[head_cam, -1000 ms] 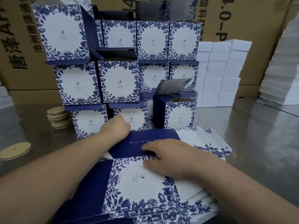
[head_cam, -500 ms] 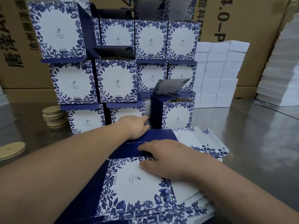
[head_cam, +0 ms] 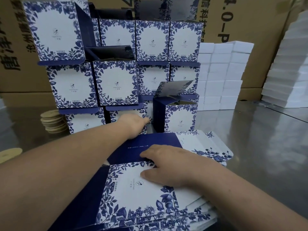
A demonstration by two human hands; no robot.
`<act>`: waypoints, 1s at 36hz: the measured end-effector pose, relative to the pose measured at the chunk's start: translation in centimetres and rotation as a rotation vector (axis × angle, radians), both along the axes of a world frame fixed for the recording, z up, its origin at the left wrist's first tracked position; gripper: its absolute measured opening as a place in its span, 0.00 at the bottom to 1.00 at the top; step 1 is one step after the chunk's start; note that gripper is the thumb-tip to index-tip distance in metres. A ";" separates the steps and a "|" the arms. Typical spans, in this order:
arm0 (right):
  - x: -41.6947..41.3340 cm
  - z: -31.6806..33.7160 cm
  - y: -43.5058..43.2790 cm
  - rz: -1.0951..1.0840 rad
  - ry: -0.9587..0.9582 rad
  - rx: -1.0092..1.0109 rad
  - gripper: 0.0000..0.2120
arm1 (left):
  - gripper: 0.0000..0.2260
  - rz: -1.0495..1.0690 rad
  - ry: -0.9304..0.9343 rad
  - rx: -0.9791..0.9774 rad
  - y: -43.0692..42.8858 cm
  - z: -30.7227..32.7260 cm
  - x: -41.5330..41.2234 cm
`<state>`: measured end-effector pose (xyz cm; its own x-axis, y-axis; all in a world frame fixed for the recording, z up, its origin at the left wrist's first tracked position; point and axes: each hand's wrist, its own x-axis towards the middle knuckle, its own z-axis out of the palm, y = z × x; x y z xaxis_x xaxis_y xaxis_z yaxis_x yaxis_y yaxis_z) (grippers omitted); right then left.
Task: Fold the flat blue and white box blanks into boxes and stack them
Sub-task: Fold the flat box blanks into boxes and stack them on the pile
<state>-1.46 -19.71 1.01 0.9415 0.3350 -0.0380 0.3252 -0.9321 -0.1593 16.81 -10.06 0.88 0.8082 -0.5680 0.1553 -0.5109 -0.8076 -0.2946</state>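
1. On steel table [head_cam: 266,155], stack of flat blanks [head_cam: 150,205] lies nearest me; folded boxes [head_cam: 116,84] stand 3 rows high behind it.
2. My R hand [head_cam: 168,165]: fingers loosely bent, pressing top blank. Index on navy panel, thumb on white floral panel.
3. My L hand [head_cam: 133,124]: fingers straight, held together, tips at a bottom-row box, beside open-lidded box [head_cam: 180,119].
4. Print: brown carton [head_cam: 246,27] reads "4.0-P" plus Chinese chars incl. "沧州". Box logo txt and navy-panel line too small to read.
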 end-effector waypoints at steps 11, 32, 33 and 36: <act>-0.5 0.3 0.5 -0.007 0.102 -0.072 0.27 | 0.22 0.002 0.510 -0.238 1.6 -1.9 -1.8; -1.5 1.4 1.4 -0.021 0.001 -0.134 0.21 | 0.21 -0.001 0.451 -0.198 -0.4 -1.4 -2.2; -1.5 1.4 1.4 -0.017 -0.006 -0.139 0.21 | 0.23 0.005 0.420 -0.205 -0.6 -1.4 -2.1; -1.5 1.3 1.4 -0.012 -0.010 -0.144 0.21 | 0.26 0.053 0.419 -0.233 -1.1 -1.5 -1.9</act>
<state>-2.99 -18.28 2.26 0.9458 0.3158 -0.0759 0.3151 -0.9488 -0.0204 14.90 -11.19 -0.61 0.8551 -0.5135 -0.0719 -0.5037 -0.8555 0.1199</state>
